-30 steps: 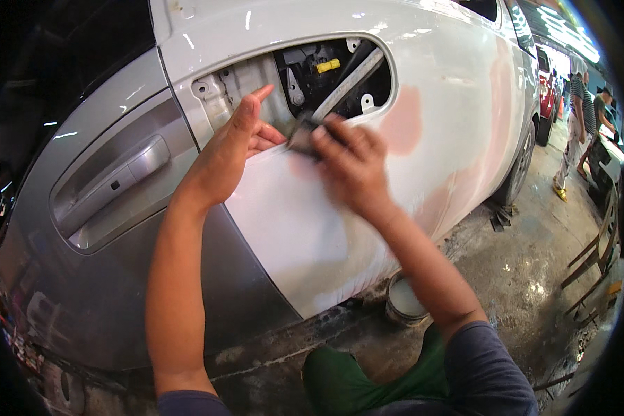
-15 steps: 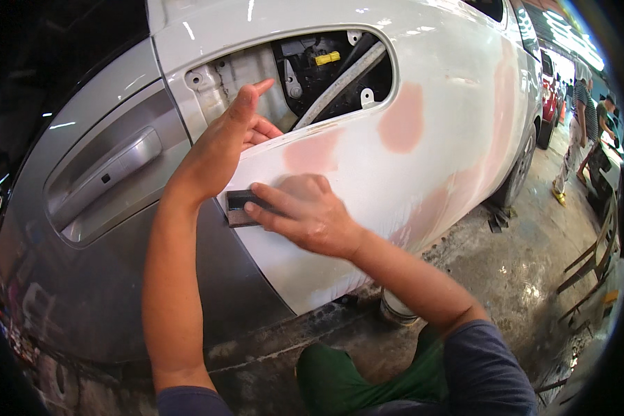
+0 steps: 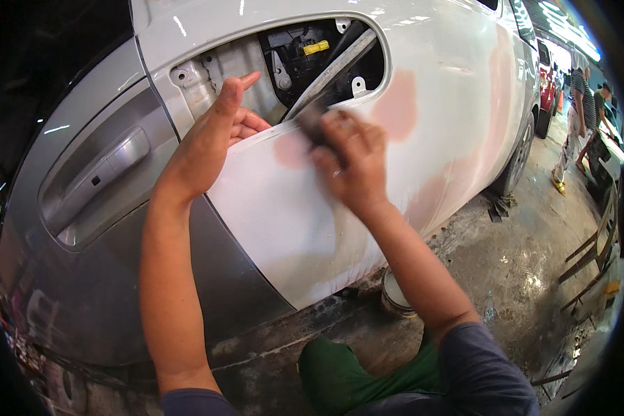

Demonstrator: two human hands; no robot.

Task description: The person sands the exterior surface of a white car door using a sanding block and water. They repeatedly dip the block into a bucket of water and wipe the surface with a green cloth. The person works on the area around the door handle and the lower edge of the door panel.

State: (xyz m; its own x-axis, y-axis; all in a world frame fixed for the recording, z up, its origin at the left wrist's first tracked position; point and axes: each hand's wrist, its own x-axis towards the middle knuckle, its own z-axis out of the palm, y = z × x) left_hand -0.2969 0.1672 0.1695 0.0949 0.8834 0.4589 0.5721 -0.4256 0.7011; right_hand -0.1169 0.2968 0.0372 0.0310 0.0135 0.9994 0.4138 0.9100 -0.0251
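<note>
In my right hand (image 3: pixel 353 156) is a dark sanding block (image 3: pixel 317 125), blurred by motion, gripped between thumb and fingers. It is at the lower edge of the oval lamp opening (image 3: pixel 386 66) in the white car body panel (image 3: pixel 277 222). A pinkish filler patch (image 3: pixel 292 150) shows just beside the block. My left hand (image 3: pixel 211 135) rests at the opening's lower left edge, its thumb stretched out and its other fingers reaching over the rim, partly hidden. No object shows in that hand. Inside the opening are bare metal, a black part and a yellow connector (image 3: pixel 316 48).
A grey tailgate with a handle recess (image 3: pixel 111 166) adjoins the panel at left. Below the panel stands a paint can (image 3: pixel 395 295) on the wet concrete floor (image 3: pixel 492 277). Dark scraps (image 3: pixel 500 206) lie by the rear wheel (image 3: pixel 516 163). Two people (image 3: pixel 579 118) and a chair (image 3: pixel 596 243) are at right.
My right hand has carried the sanding block up and to the right, from the panel's left seam to the opening's lower edge. My left hand has kept its place at the opening.
</note>
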